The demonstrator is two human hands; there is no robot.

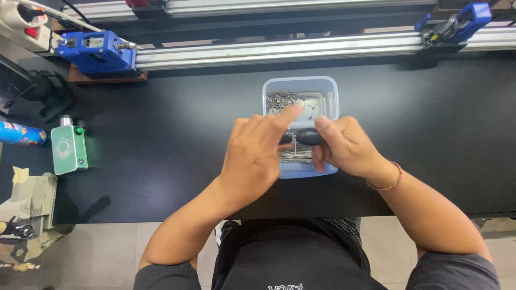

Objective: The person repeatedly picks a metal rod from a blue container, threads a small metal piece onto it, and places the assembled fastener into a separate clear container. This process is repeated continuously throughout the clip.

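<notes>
fingers (pixel 322 129) of both hands pinch a black tool (pixel 306 137) (over a tray (pixel 328 88)).

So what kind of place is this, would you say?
Probably a small assembly workbench: a black tabletop, a long aluminium rail with blue clamps, and a clear plastic tub of small metal parts under both hands.

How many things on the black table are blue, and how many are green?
Blue: 3: left clamp block, right clamp block, spray can
Green: 1: small green box
Total: 4
</notes>
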